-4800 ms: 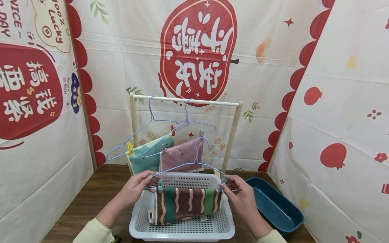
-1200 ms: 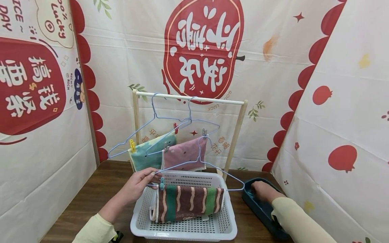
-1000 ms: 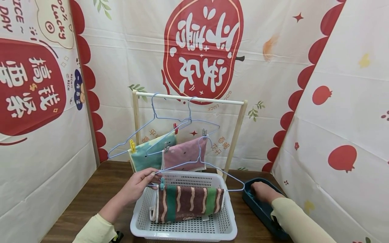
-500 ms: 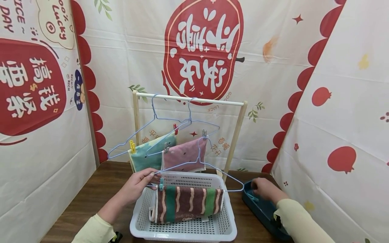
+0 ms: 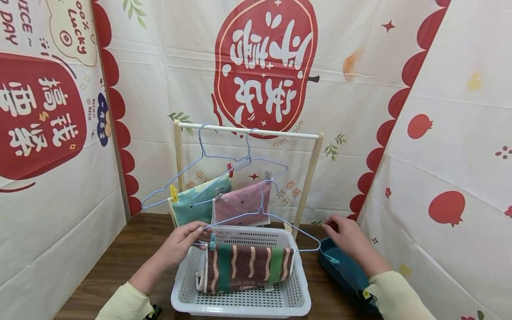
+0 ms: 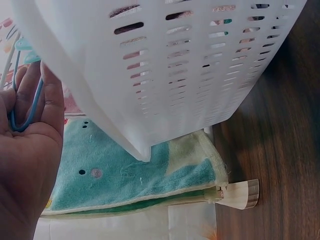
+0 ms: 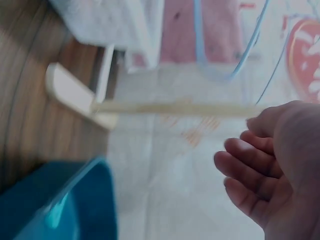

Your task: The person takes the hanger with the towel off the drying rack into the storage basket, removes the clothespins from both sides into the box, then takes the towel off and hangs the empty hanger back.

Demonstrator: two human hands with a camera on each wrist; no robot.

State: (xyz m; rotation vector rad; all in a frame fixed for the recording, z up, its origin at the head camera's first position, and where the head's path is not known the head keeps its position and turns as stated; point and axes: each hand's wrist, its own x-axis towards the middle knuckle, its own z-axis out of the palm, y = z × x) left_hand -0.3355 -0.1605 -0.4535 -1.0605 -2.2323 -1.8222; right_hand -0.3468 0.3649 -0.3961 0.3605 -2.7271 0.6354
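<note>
My left hand (image 5: 180, 242) grips the left end of a blue wire hanger (image 5: 262, 207). From its lower bar hangs a brown towel with wavy stripes and green bands (image 5: 253, 266), with a teal clothespin (image 5: 213, 241) at its left corner. No clothespin shows at the towel's right corner. Above the dark teal tray, my right hand (image 5: 350, 240) is raised, fingers loosely bent and nothing between them in the right wrist view. A light teal clothespin (image 5: 332, 260) lies inside the tray (image 5: 326, 266). The towel hangs over the white basket (image 5: 240, 310).
Behind the basket stands a rack (image 5: 310, 182) with a white rail (image 5: 280, 133). Two blue hangers on it carry a teal towel (image 5: 194, 205) and a pink towel (image 5: 242, 203), held by clothespins. Printed cloth walls enclose the wooden table (image 5: 116, 253).
My right hand first pinched a clothespin at the towel's right corner, later reached into the tray, and has now risen out of it, leaving a clothespin inside. The left hand keeps its grip.
</note>
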